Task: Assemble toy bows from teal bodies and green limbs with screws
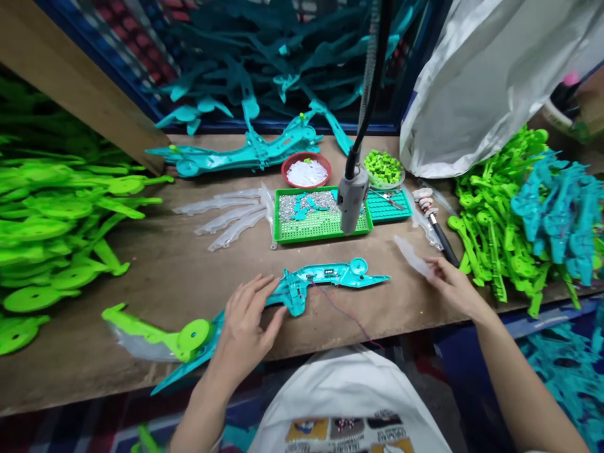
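A long teal plastic shell [325,275], shaped like half of a toy bow, lies on the table with thin wires trailing from its middle. My left hand [248,318] is laid across it, fingers on the far edge and thumb on the near side, covering part of it. Under the shell's left end area sits a green plastic part [193,340] with a round disc and a translucent piece [146,346] along it. To the right, my right hand [448,286] pinches a translucent white blade-like piece [411,257], held apart from the shell.
An electric screwdriver [349,207] hangs over a green tray [323,234] of screws. Behind are a red basket [306,171], a bowl of green bits [384,167] and a teal tray [394,211]. Translucent pieces [231,217] lie left; green parts pile up at left [61,226] and right [495,220].
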`<state>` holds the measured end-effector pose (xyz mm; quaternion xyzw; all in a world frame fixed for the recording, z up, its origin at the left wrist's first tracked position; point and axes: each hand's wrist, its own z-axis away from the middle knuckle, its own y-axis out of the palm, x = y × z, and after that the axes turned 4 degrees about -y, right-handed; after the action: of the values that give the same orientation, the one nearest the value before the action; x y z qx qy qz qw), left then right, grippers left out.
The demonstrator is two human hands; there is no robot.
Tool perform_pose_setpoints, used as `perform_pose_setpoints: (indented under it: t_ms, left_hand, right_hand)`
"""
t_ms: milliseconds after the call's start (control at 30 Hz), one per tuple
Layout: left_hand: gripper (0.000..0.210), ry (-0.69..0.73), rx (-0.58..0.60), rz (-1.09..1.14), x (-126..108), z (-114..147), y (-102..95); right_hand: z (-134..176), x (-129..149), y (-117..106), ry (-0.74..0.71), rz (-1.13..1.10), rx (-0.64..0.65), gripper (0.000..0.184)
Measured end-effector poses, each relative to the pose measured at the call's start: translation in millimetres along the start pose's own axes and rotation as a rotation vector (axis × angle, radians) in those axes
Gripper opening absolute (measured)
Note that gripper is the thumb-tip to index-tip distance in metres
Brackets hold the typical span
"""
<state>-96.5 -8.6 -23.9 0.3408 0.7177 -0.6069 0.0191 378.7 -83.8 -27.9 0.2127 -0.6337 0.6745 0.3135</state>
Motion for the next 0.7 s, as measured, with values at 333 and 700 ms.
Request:
perform_pose_setpoints:
  t_ms: [333,700]
  left_hand:
    - [0.047,0.081,-0.077,0.133,-13.6,-12.8,9.8]
    - [0.039,0.097,-0.11,0.162,-20.2,-8.3,3.5]
  right_hand:
    - [-44.8,-10.2,-39.1,0.308,0.741,-0.378,0.034]
    - [-67.5,-29.4,-41.0,0.502,0.714,-0.461,0.031]
